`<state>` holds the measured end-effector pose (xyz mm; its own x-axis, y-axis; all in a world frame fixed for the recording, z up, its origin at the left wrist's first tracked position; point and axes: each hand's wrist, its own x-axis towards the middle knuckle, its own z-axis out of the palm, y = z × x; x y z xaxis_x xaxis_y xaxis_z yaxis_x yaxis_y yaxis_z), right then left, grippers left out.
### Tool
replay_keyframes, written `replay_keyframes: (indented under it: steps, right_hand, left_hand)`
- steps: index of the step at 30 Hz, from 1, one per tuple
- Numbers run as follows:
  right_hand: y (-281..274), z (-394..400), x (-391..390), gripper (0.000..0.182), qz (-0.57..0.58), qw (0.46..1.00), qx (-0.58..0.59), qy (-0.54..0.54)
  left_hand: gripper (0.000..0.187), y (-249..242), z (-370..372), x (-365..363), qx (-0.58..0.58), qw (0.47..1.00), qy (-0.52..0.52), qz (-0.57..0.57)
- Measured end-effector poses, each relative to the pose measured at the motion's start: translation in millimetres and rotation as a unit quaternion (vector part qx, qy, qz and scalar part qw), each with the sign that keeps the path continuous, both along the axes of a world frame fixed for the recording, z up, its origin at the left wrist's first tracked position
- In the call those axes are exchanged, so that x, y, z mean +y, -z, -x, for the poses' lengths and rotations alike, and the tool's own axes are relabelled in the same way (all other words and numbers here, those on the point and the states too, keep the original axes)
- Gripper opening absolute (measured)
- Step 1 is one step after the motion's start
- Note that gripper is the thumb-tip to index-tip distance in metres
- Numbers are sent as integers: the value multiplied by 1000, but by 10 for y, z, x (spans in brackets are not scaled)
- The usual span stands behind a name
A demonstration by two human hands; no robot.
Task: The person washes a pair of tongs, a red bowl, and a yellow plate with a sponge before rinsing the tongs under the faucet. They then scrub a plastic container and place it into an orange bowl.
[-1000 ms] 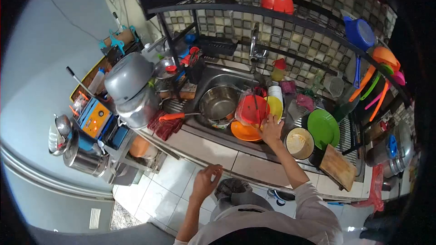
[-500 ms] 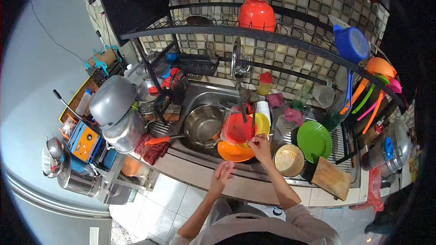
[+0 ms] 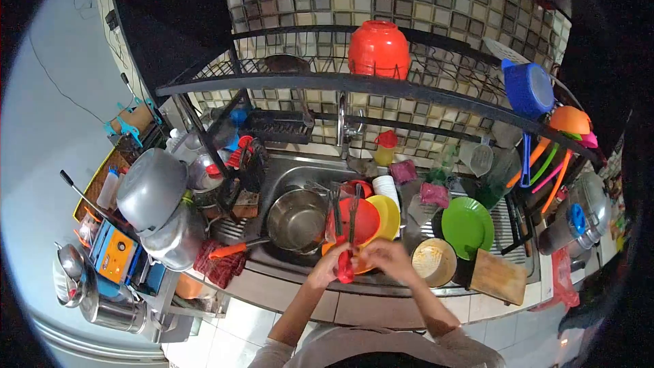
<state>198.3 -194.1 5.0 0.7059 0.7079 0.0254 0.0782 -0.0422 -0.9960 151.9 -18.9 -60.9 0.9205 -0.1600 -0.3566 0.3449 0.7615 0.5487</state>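
My left hand (image 3: 327,269) is closed around a red-handled utensil (image 3: 345,269) at the sink's front edge; a slim dark part runs up from its handle. Close by on the right, my right hand (image 3: 387,259) has bent, slightly blurred fingers, and I cannot make out whether they hold anything. Just beyond the hands, a red dish (image 3: 360,218) lies over a yellow plate (image 3: 390,217) in the sink, with an orange plate partly hidden beneath. A steel pan (image 3: 297,221) with an orange handle (image 3: 228,251) sits to their left.
Stacked white cups (image 3: 385,189), a green plate (image 3: 467,225), a stained pot (image 3: 434,261) and a wooden board (image 3: 499,277) stand to the right. Overhead, a black rack (image 3: 272,85) carries a red bowl (image 3: 379,49). Large silver pots (image 3: 152,187) and a red cloth (image 3: 219,262) are left.
My left hand has gone from open and empty to gripping the red-handled utensil. My right hand has drawn back from the yellow plate toward the front edge. The camera view has shifted.
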Motion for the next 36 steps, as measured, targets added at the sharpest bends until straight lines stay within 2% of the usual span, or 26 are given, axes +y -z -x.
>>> replay_keyframes:
  steps: [2,4,6,7,8,10,11,12,14,15,16,18,19,22,24,27,31,33,34,36]
  right_hand:
    - [61,-512,27,13,-70,995,-53,38]
    - [86,-1048,136,22,11,979,-152,138]
    - [-12,-1488,343,32,40,978,-127,159]
    - [213,-1837,464,38,56,965,-183,178]
    - [421,-2139,580,44,71,949,-238,195]
    - [367,-2333,853,49,84,937,-262,216]
    - [325,-2422,986,54,99,923,-285,237]
    - [274,-2566,1100,54,97,925,-284,232]
    - [230,-2887,1295,58,285,928,-151,185]
    - [415,-3062,1422,55,88,958,-196,190]
    - [554,-3286,1513,55,86,959,-195,185]
    - [245,-3279,1709,52,213,944,8,254]
    - [290,-3279,1739,52,215,944,12,251]
    - [483,-3264,1735,50,234,924,-96,288]
    - [565,-3315,1711,48,242,902,-174,313]
    - [727,-3422,1700,46,252,858,-291,340]
    - [1019,-3638,1729,43,181,892,-248,332]
    - [1007,-3647,1709,57,157,837,-338,400]
    - [1026,-3636,1684,57,158,837,-337,400]
    - [1103,-3624,1616,61,149,835,-416,327]
  left_hand:
    - [15,-118,40,64,28,999,29,12]
    - [14,-143,68,89,41,999,11,-1]
    - [17,-134,107,190,-42,992,18,-115]
    - [20,-231,125,182,-56,983,-11,-177]
    - [20,-199,111,221,-55,982,-12,-178]
    - [24,-153,94,301,-43,970,15,-238]
    - [30,-164,101,302,-41,964,-9,-263]
    - [30,-121,110,329,-38,964,-14,-264]
    - [33,-17,126,398,-67,942,-54,-325]
    - [36,-197,149,396,-83,940,-65,-326]
    - [36,-232,136,421,-79,939,-69,-327]
    - [38,-236,140,443,11,941,-70,-330]
    - [38,-196,127,464,16,941,-70,-329]
    - [48,-51,107,527,76,958,-55,-271]
    - [51,-55,62,590,66,992,15,-111]
    - [52,-139,26,550,57,993,12,-103]
    - [56,-49,-53,511,61,991,-5,-121]
    - [56,-71,-48,498,52,991,-5,-125]
    - [55,-97,-47,495,41,991,-5,-130]
    - [50,-172,-45,486,46,990,3,-133]
